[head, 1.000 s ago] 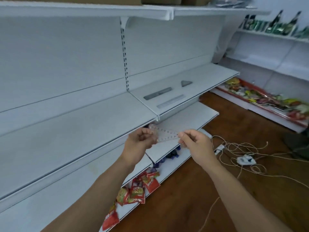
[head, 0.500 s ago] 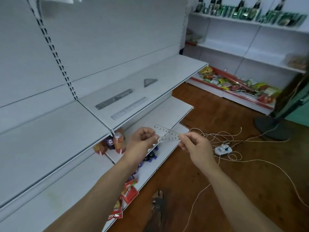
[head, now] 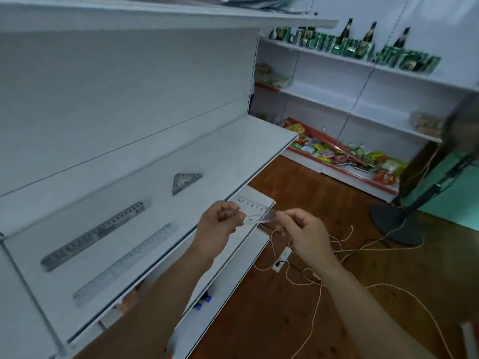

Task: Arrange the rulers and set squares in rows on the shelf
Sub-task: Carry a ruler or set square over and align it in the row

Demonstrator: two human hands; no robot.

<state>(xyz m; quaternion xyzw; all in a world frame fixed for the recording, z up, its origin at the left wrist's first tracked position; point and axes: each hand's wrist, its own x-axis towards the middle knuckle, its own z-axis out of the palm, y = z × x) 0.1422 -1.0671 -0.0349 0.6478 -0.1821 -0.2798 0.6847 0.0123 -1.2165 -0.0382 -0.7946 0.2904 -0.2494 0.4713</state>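
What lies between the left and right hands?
A clear set square, pinched by the left hand and right hand, shown in the head view.

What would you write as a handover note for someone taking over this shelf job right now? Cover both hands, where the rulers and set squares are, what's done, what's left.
Hands: left hand and right hand each pinch one end of a clear set square, held in front of the shelf.
On the shelf: dark ruler and pale ruler side by side, dark set square beyond them.
Done: those three placed.
Left: lay the clear set square, probably beside the dark one.
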